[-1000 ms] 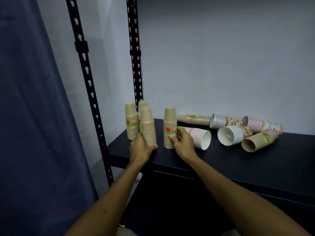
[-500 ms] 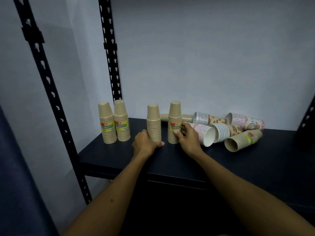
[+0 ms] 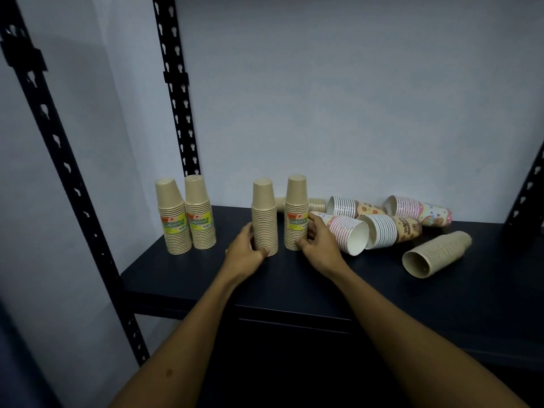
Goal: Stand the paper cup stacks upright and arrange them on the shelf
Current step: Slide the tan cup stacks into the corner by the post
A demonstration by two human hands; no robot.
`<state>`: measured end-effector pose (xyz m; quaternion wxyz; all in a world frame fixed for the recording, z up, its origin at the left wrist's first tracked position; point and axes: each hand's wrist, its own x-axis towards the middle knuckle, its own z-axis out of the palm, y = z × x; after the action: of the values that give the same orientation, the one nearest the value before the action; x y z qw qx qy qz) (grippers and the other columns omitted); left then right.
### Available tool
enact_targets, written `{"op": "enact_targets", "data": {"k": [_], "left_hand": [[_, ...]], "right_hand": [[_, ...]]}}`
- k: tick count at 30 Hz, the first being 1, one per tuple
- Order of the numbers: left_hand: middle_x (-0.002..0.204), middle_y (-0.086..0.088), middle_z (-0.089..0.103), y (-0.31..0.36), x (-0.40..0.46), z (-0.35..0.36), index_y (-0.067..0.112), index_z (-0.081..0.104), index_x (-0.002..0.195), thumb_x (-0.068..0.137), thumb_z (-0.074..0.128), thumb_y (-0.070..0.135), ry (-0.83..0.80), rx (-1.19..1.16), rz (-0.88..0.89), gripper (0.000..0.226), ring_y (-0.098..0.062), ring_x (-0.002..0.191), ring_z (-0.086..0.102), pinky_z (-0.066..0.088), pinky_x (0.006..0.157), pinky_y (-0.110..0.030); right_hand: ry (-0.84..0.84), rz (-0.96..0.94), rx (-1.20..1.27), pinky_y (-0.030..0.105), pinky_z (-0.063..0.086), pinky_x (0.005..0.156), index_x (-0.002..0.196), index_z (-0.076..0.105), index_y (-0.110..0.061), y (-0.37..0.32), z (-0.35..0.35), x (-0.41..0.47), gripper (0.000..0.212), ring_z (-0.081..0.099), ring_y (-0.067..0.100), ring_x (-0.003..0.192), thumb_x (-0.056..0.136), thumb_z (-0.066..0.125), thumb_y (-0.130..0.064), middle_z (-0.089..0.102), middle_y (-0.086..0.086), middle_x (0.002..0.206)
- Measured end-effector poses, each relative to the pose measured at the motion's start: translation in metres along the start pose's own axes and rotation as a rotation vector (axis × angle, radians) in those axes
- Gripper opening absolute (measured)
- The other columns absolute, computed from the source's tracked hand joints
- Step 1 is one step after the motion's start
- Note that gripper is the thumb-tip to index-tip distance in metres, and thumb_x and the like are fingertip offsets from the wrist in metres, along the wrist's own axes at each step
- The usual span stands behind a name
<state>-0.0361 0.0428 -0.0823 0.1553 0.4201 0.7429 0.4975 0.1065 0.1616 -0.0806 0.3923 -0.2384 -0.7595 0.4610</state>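
Two upright cup stacks held on the shelf (image 3: 294,278), one per hand.
Left hand (image 3: 245,253) curls around the base of the plain brown stack (image 3: 264,217); right hand (image 3: 319,242) grips the labelled brown stack (image 3: 295,213). Two labelled stacks (image 3: 185,214) stand left of the hands; toppled stacks (image 3: 391,228) lie to their right.

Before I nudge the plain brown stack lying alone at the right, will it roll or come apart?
The brown stack lies on its side on the bare shelf, touching nothing, so it would probably roll in a curve because it tapers. Being nested paper cups, it is likely light and could slide apart if lifted by one end.
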Motion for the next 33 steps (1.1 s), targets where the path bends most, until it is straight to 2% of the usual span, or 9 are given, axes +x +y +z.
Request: {"op": "enact_targets", "data": {"k": [4, 6, 10, 12, 15, 18, 21, 27, 33], "left_hand": [[0.128, 0.001, 0.063, 0.003, -0.005, 0.002, 0.016, 0.052, 0.132, 0.078, 0.076, 0.016, 0.077, 0.021, 0.022, 0.058, -0.016, 0.118, 0.058, 0.044, 0.103, -0.034], [0.12, -0.002, 0.066, 0.004, -0.005, 0.003, 0.013, 0.055, 0.127, 0.074, 0.081, 0.018, 0.11, 0.012, 0.011, 0.059, -0.015, 0.107, 0.062, 0.047, 0.091, -0.027], [0.103, 0.0, 0.066, 0.01, -0.008, 0.003, 0.013, 0.058, 0.12, 0.065, 0.087, 0.031, 0.17, 0.071, 0.007, 0.066, -0.012, 0.089, 0.061, 0.046, 0.076, -0.024], [0.106, 0.002, 0.066, 0.011, -0.008, 0.003, 0.015, 0.056, 0.122, 0.062, 0.087, 0.037, 0.14, 0.092, 0.006, 0.071, -0.012, 0.091, 0.061, 0.048, 0.079, -0.027], [0.12, 0.01, 0.065, 0.013, -0.011, 0.0, 0.027, 0.05, 0.129, 0.056, 0.083, 0.048, 0.034, 0.041, 0.014, 0.082, -0.011, 0.107, 0.062, 0.047, 0.099, -0.041], [0.129, 0.008, 0.061, 0.008, -0.009, -0.002, 0.025, 0.045, 0.136, 0.069, 0.077, 0.02, -0.002, -0.03, 0.024, 0.074, -0.012, 0.12, 0.057, 0.044, 0.106, -0.042], [0.126, -0.002, 0.064, 0.009, -0.009, -0.001, 0.012, 0.052, 0.132, 0.073, 0.078, 0.006, 0.056, -0.058, 0.009, 0.065, -0.015, 0.114, 0.06, 0.048, 0.099, -0.032], [0.107, -0.002, 0.069, 0.011, -0.01, 0.003, 0.009, 0.062, 0.116, 0.067, 0.086, 0.021, 0.16, -0.005, 0.01, 0.056, -0.009, 0.086, 0.061, 0.045, 0.075, -0.018], [0.118, -0.001, 0.066, 0.01, -0.008, 0.002, 0.012, 0.054, 0.124, 0.065, 0.087, 0.024, 0.129, -0.025, 0.022, 0.068, -0.011, 0.099, 0.061, 0.047, 0.083, -0.022]], "right_hand": [[-0.009, 0.008, -0.001, 0.019, 0.046, 0.088, 0.136, 0.043, -0.014, 0.001, 0.001, 0.0, 0.058, 0.057, 0.008, 0.109, 0.085, 0.063, 0.003, 0.058, -0.008, 0.117], [-0.015, 0.008, -0.001, 0.023, 0.048, 0.092, 0.136, 0.044, -0.014, 0.002, 0.0, 0.0, 0.058, 0.058, 0.01, 0.112, 0.085, 0.064, 0.002, 0.059, -0.006, 0.118], [-0.008, 0.02, -0.005, 0.031, 0.051, 0.095, 0.132, 0.048, -0.014, 0.002, 0.0, 0.0, 0.057, 0.06, 0.014, 0.112, 0.082, 0.069, 0.0, 0.062, -0.002, 0.119], [-0.001, 0.024, -0.014, 0.032, 0.051, 0.095, 0.13, 0.05, -0.014, 0.001, 0.001, 0.0, 0.056, 0.061, 0.014, 0.11, 0.08, 0.073, -0.002, 0.064, 0.001, 0.119], [0.008, 0.027, -0.03, 0.028, 0.052, 0.091, 0.126, 0.053, -0.014, -0.001, 0.001, 0.0, 0.054, 0.063, 0.011, 0.104, 0.078, 0.076, -0.005, 0.066, 0.001, 0.116], [0.012, 0.027, -0.043, 0.025, 0.053, 0.088, 0.123, 0.055, -0.013, -0.002, 0.002, 0.0, 0.052, 0.063, 0.004, 0.097, 0.077, 0.078, -0.006, 0.067, -0.003, 0.11], [0.021, 0.026, -0.056, 0.024, 0.054, 0.086, 0.121, 0.056, -0.014, -0.002, 0.002, 0.0, 0.052, 0.063, 0.003, 0.096, 0.075, 0.08, -0.008, 0.067, -0.004, 0.107], [0.027, 0.014, -0.096, 0.019, 0.052, 0.083, 0.12, 0.058, -0.014, -0.002, 0.002, -0.003, 0.051, 0.063, 0.002, 0.094, 0.074, 0.081, -0.012, 0.068, -0.004, 0.105], [0.032, 0.003, -0.134, 0.026, 0.053, 0.089, 0.122, 0.059, -0.012, -0.001, 0.002, -0.002, 0.053, 0.065, 0.006, 0.098, 0.075, 0.081, -0.013, 0.069, -0.003, 0.108]]}}
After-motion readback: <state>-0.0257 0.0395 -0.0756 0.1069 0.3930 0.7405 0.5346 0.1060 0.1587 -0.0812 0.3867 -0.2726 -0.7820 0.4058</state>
